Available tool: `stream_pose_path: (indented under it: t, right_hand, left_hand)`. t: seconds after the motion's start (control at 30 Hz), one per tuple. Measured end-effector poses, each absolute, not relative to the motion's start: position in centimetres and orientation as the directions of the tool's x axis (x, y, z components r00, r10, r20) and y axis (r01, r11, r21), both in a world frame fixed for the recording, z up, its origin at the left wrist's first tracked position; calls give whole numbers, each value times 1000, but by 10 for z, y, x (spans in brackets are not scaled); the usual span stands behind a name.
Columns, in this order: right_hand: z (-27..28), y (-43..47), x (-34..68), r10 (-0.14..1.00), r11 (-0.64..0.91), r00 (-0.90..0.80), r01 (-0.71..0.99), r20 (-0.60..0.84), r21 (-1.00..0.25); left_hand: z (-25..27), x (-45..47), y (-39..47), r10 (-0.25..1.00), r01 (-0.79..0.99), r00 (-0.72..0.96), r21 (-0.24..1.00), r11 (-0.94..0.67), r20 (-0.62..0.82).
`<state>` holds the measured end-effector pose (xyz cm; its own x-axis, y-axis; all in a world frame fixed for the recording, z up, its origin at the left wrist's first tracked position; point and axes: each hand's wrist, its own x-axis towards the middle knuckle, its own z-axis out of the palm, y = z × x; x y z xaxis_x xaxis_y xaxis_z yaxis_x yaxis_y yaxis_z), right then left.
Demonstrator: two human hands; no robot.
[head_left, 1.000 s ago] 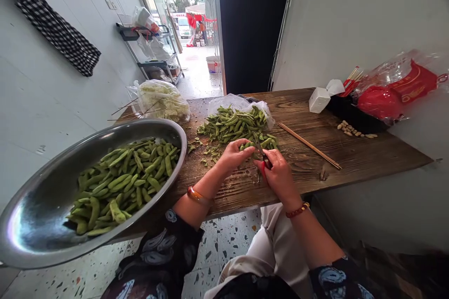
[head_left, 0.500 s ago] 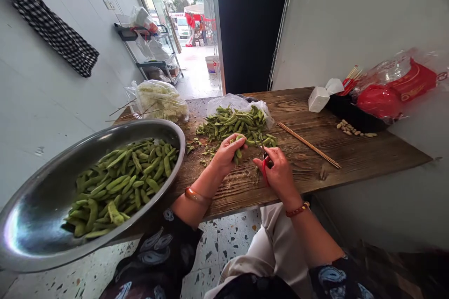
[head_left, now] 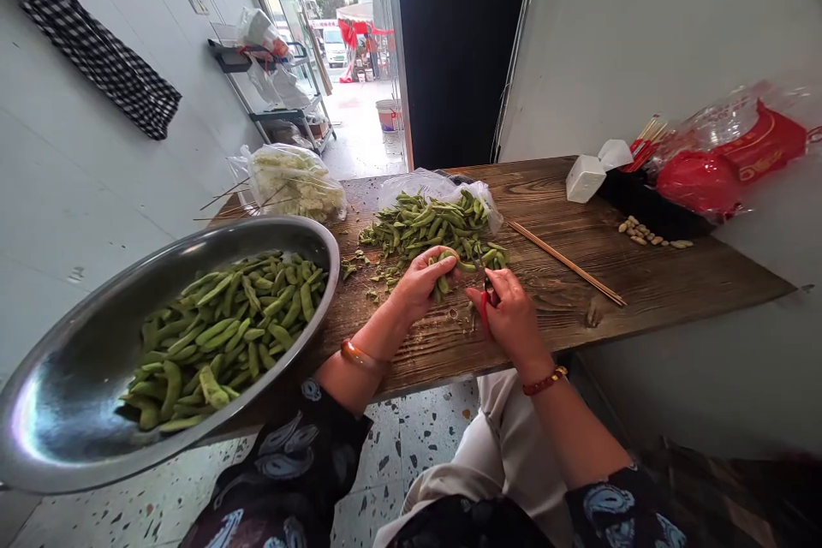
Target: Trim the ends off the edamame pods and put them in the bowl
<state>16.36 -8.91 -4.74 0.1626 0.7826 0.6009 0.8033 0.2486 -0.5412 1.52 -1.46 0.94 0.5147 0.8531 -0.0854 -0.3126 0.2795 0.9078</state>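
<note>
Left hand (head_left: 420, 282): fingers clenched on a few green bean pods (head_left: 443, 270), lifted just above the worktop (head_left: 642, 282), at the near edge of the loose pile.
Right hand (head_left: 510, 317): fingers grasping red-handled scissors (head_left: 486, 295), blades pointing up toward the held pods, just beside them.
Metal bowl (head_left: 77, 411): at the left end of the worktop, tilted toward the camera, partly filled with green pods (head_left: 224, 334) heaped on its right side; left part of the basin bare and shiny.
Clear bag, middle (head_left: 424, 184): lying open on the worktop, a pile of pods (head_left: 430, 223) spilling out of its mouth toward the hands.
Clear bag, far left (head_left: 292, 180): closed around pale chunks, contents not clear; thin sticks poking beside it.
Trimmed bits (head_left: 385, 274): scattered on the wood between bowl and pile.
Chopsticks (head_left: 565, 264): lying slantwise, right of the pile, apart from it.
Peanuts (head_left: 648, 234): small loose cluster, far right.
Red-printed bag (head_left: 725, 158): against the wall, beside a white box (head_left: 583, 178).
</note>
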Motion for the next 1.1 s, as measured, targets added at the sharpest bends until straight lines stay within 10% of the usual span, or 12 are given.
stream_pose_path:
  t: [0.47,0.73,0.9,1.1]
  right_hand:
    - [-41,-95,158,842,172,72,904,535,-392]
    - [-41,-91,172,676,188,460,647,576,-739]
    - [-39,-91,172,674,203,459,638,579,-742]
    - [-37,-92,170,703,215,395,676,592,-705]
  left_hand:
    - [9,14,-11,904,-352,414,896,269,-109]
    - [2,15,-9,899,-19,435,999,-42,46]
    - [-5,24,-17,809,585,564,610,-534,166]
    - [-14,35,-26,743,679,668,373,-632,42]
